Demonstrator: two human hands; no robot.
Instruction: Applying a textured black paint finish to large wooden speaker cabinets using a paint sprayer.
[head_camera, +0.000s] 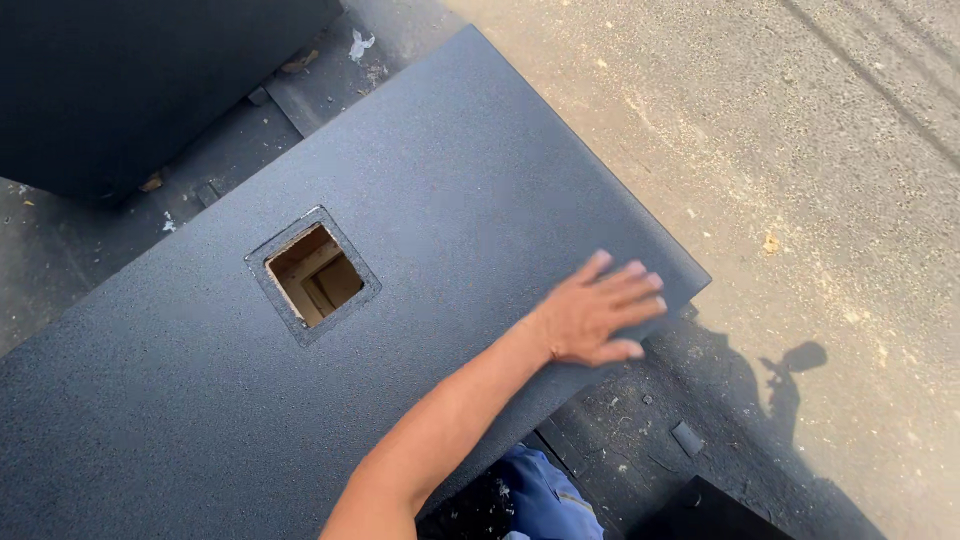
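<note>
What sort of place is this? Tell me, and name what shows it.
Probably an outdoor work yard. Sunlit gritty ground with a shadow, a large black textured panel with a square cutout showing bare wood, and another dark box nearby. The right hand rests flat on the panel.

Harsh sunlight, hard shadows on the ground (800, 180), motion-blurred hand (600, 310).

Pale gritty pavement (840, 150) lies beyond the fingers (630, 285). A yellowish scrap (770, 242) sits just past the fingertips. A small grey block (687, 438) lies below them. A dark cabinet (130, 80) and a white paper scrap (360, 43) are well behind them, upper left.
</note>
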